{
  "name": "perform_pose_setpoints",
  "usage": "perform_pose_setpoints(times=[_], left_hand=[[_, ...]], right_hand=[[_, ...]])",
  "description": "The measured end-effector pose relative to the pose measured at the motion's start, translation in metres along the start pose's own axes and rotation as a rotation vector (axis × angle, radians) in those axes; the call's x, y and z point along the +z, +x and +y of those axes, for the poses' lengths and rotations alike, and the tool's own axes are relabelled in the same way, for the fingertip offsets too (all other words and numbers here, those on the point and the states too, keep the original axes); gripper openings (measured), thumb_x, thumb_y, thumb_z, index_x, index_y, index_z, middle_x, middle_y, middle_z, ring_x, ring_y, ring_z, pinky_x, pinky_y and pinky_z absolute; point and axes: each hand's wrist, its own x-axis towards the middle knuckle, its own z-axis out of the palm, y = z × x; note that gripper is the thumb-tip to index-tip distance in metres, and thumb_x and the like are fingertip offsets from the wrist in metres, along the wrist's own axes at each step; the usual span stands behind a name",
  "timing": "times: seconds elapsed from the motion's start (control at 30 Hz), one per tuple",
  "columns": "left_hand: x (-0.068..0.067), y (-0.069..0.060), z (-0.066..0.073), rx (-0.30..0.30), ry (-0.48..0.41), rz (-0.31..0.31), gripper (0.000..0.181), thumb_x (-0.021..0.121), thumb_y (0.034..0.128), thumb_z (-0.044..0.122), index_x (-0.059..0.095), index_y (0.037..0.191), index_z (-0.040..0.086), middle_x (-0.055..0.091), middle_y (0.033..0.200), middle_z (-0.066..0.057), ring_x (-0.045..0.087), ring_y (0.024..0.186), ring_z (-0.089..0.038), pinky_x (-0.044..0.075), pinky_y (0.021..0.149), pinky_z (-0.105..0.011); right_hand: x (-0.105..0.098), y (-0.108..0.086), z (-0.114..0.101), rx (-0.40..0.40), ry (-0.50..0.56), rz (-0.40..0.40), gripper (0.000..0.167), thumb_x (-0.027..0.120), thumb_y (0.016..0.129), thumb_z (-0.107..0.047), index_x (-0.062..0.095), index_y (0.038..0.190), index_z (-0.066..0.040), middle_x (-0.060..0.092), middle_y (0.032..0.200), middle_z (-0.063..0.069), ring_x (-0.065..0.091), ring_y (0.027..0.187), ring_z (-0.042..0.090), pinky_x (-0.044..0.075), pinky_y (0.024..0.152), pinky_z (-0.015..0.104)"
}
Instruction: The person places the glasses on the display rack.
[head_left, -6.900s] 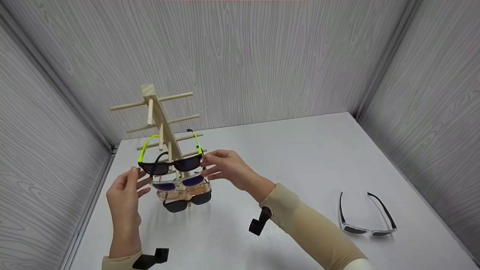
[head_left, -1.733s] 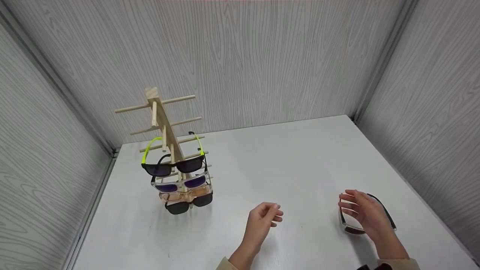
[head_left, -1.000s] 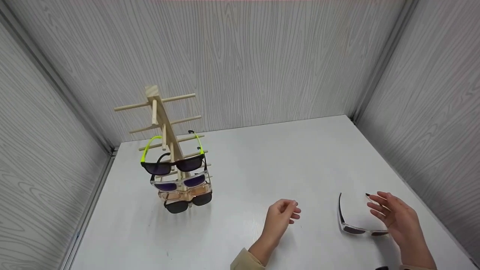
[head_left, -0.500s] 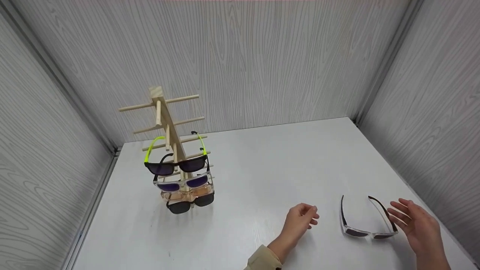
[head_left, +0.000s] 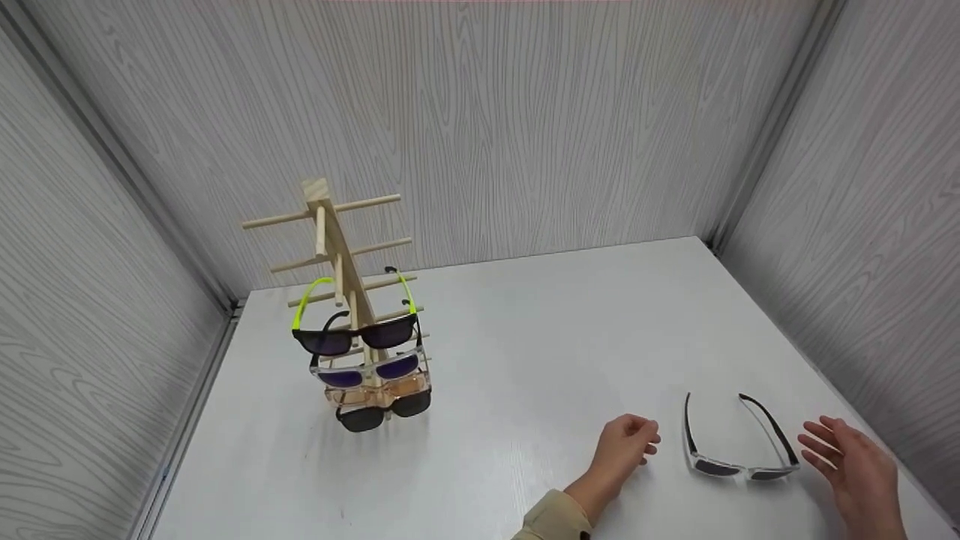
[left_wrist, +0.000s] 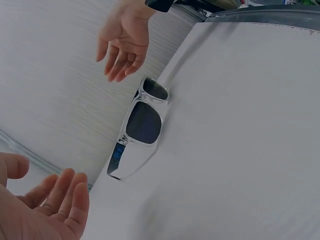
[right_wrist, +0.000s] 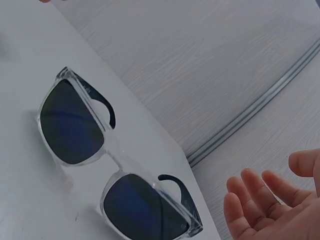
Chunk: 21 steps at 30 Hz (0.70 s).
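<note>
A pair of sunglasses (head_left: pixel 742 471) with a clear frame, dark lenses and black temples lies unfolded on the white table at the right. Both wrist views show these clear-framed sunglasses (left_wrist: pixel 144 122) (right_wrist: pixel 72 122) with nothing touching them. To their left is my left hand (head_left: pixel 624 448), fingers loosely bent and holding nothing. My right hand (head_left: pixel 855 469) is on their other side, close to the right temple, fingers relaxed and apart from it. In the left wrist view the right hand (left_wrist: pixel 125 42) hangs beyond the far lens.
A wooden display rack (head_left: pixel 341 244) with crosswise pegs stands at the left. Several sunglasses hang on it, among them a black pair with neon-yellow temples (head_left: pixel 356 337). Its upper pegs are bare. Wood-grain panels (head_left: pixel 525 120) enclose the white table (head_left: pixel 540 337) at the back and sides.
Earlier, both hands were at the black-and-yellow sunglasses on the rack. They have since moved right, to either side of the clear-framed pair, which has stayed on the table.
</note>
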Motion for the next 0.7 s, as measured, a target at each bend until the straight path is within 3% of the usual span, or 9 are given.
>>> perform_pose_setpoints(times=[0.23, 0.4, 0.53, 0.7], left_hand=[[0.016, 0.006, -0.008, -0.095, 0.012, 0.029, 0.013, 0.063, 0.0881, 0.023, 0.063, 0.090, 0.010, 0.060, 0.078, 0.001, 0.059, 0.073, -0.017, 0.051, 0.065, -0.034], [0.027, 0.009, -0.010, -0.135, 0.017, 0.040, 0.013, 0.063, 0.0876, 0.022, 0.064, 0.094, 0.011, 0.058, 0.082, 0.001, 0.058, 0.076, -0.016, 0.051, 0.068, -0.034], [0.031, 0.009, -0.014, -0.162, 0.039, 0.030, 0.015, 0.063, 0.0877, 0.022, 0.063, 0.095, 0.009, 0.058, 0.084, 0.000, 0.057, 0.077, -0.017, 0.051, 0.070, -0.037], [0.039, 0.008, -0.019, -0.220, 0.062, 0.007, 0.016, 0.065, 0.0866, 0.024, 0.062, 0.094, 0.010, 0.058, 0.082, -0.004, 0.058, 0.074, -0.019, 0.050, 0.067, -0.036]], right_hand=[[-0.002, 0.004, 0.010, 0.111, -0.253, 0.155, 0.031, 0.062, 0.087, -0.039, 0.054, 0.107, -0.017, 0.066, 0.078, -0.011, 0.065, 0.075, 0.010, 0.054, 0.069, 0.029], [-0.001, 0.011, 0.015, 0.166, -0.453, 0.215, 0.046, 0.052, 0.094, -0.040, 0.045, 0.127, -0.009, 0.061, 0.075, -0.015, 0.060, 0.072, 0.005, 0.053, 0.071, 0.028], [-0.003, 0.015, 0.020, 0.199, -0.576, 0.208, 0.067, 0.051, 0.094, -0.042, 0.031, 0.141, 0.002, 0.059, 0.089, -0.004, 0.058, 0.071, 0.006, 0.053, 0.072, 0.029], [-0.006, 0.015, 0.022, 0.220, -0.639, 0.107, 0.074, 0.055, 0.091, -0.044, 0.030, 0.137, 0.008, 0.061, 0.090, -0.001, 0.058, 0.072, 0.005, 0.053, 0.071, 0.030]])
